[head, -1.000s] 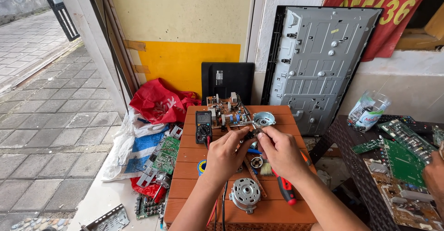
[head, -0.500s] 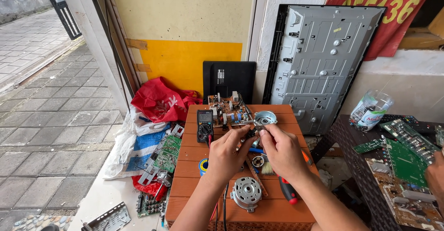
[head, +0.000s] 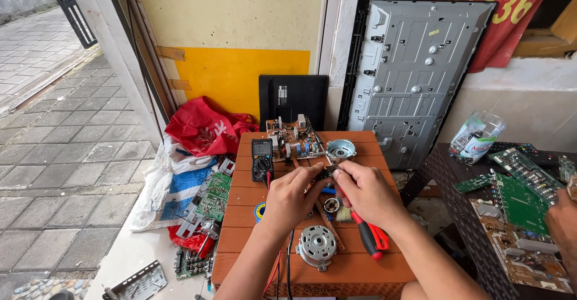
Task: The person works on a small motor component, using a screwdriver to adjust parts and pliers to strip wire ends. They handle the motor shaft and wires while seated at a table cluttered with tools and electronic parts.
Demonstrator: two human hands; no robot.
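While the left hand (head: pixel 293 193) and right hand (head: pixel 365 190) pinch a small dark part (head: pixel 326 174) together at frame centre, work looks midway. Motor (head: pixel 317 246) lies lower centre, red-handled tool (head: pixel 369 237) untouched beside it.

a red banner (head: pixel 490 11) with yellow marks hangs at the top right of the wall. a small black screen (head: pixel 293 98) leans on the yellow wall behind the table. a large grey panel back (head: pixel 415 65) stands beside it. a red plastic bag (head: pixel 201 128) lies on the floor at left.
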